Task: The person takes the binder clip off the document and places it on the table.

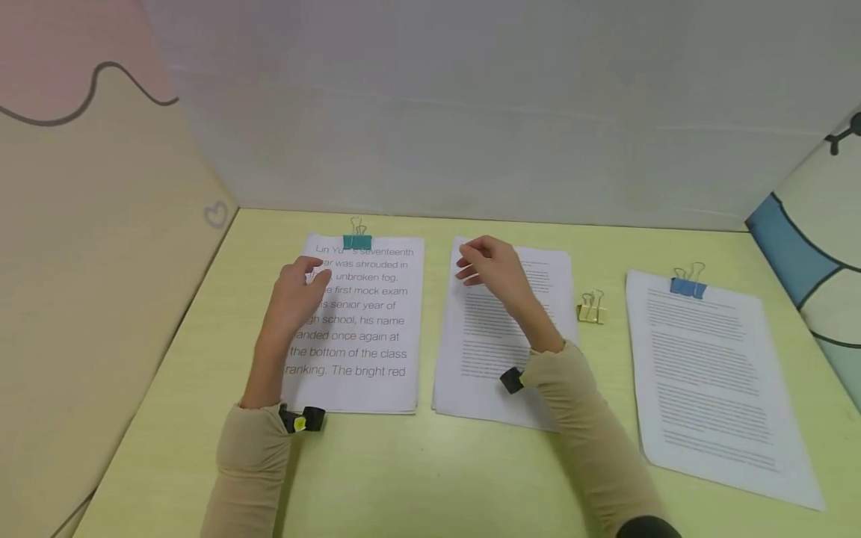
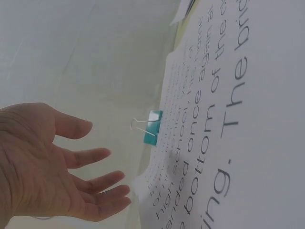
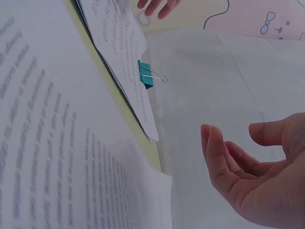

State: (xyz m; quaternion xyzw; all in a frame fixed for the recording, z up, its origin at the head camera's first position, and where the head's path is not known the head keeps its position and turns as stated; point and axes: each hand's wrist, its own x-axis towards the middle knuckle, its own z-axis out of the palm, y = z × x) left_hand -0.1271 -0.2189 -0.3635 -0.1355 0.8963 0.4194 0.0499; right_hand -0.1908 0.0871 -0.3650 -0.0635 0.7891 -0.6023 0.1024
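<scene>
My left hand [image 1: 296,295] hovers over the left edge of a large-print paper stack [image 1: 350,392], which has a teal binder clip [image 1: 357,242] on its top edge. In the left wrist view the fingers [image 2: 102,181] are spread, relaxed and hold nothing. My right hand [image 1: 498,269] is above the top of the middle paper stack [image 1: 484,392], which is printed in small text and shows no clip. Its fingers are loosely bent with a gap to the thumb, and nothing lies between them in the right wrist view.
A gold binder clip [image 1: 592,314] stands on the yellow table [image 1: 377,478] just right of the middle stack. Farther right lies another paper stack [image 1: 713,388] with a blue binder clip [image 1: 688,288] on its top edge. A pale wall [image 1: 471,149] rises behind the table.
</scene>
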